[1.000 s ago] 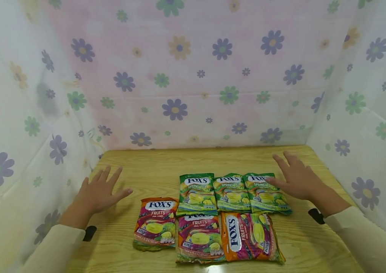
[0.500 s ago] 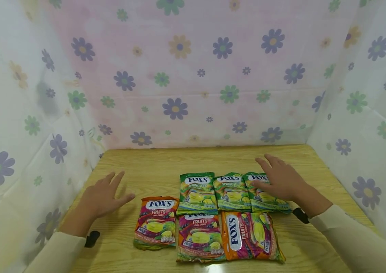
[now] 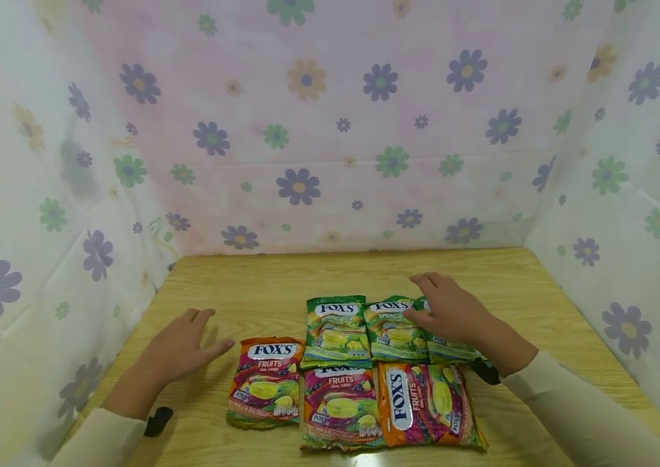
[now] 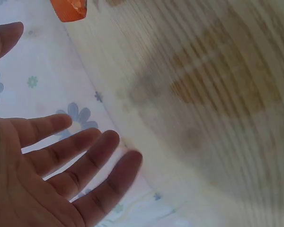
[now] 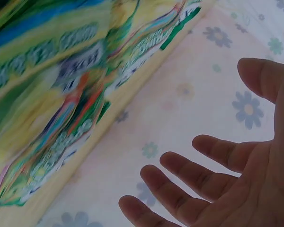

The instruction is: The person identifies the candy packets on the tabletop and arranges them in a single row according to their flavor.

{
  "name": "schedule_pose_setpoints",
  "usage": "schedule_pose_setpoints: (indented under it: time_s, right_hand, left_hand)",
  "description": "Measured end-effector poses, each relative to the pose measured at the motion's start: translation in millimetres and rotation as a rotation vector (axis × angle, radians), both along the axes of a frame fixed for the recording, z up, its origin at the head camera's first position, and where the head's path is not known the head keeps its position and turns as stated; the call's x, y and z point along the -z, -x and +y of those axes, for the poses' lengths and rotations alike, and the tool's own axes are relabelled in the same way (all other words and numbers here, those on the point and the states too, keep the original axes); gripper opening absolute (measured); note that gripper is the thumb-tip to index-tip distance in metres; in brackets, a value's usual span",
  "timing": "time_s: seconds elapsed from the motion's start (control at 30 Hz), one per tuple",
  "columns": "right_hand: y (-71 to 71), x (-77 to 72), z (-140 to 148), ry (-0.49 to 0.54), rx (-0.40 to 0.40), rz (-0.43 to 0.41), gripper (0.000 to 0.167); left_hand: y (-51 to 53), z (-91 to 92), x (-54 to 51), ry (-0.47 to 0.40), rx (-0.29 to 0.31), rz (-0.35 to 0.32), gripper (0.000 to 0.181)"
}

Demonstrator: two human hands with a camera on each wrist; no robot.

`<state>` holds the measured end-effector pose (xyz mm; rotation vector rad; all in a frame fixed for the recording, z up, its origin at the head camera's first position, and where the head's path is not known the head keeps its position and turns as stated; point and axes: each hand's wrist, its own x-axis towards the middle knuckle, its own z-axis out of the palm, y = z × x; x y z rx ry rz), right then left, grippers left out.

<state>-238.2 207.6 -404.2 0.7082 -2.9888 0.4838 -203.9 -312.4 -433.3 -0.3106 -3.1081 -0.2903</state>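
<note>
My left hand (image 3: 175, 347) hovers to the left of the leftmost orange-and-purple Fox's Fruits candy bag (image 3: 266, 383), fingers spread and holding nothing. In the left wrist view, the left palm (image 4: 33, 175) faces up at the camera, with an orange bag corner (image 4: 71, 8) at the top. My right hand (image 3: 455, 311) is over the rightmost green Fox's Spring Tea candy bag (image 3: 449, 352) and hides much of it. Its fingers (image 5: 180, 196) are apart with nothing between them. Two more green bags, the left one (image 3: 337, 332) and middle one (image 3: 397, 329), lie alongside.
An upright Fruits bag (image 3: 341, 408) and a sideways Fruits bag (image 3: 430, 405) lie in the front row, against the green bags. The wooden table (image 3: 260, 279) is enclosed by flower-patterned cloth (image 3: 330, 149) at the back and both sides.
My right hand has moved left over the rightmost green bag, covering more of it. The left hand has shifted slightly nearer and right. The bags have stayed where they were.
</note>
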Motion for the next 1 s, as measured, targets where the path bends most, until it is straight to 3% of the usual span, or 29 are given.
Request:
schedule_pose_setpoints:
  time_s: [0.37,0.6,1.0]
  right_hand:
    - [-5.8,1.4,-39.1,-0.029,-0.048,-0.027,0.072]
    - [-10.5,2.1,-61.3,0.082,-0.064,-0.118,0.059]
    - [-21.4,14.0,-96.6,0.242,-0.139,-0.239,0.049]
  left_hand:
    - [-10.2,6.1,7.6,-0.152,-0.010,-0.106,0.090]
    - [-13.1,12.8,8.5,-0.253,-0.007,-0.127,0.084]
    - [-18.9,24.1,14.7,-0.326,-0.091,-0.152,0.068]
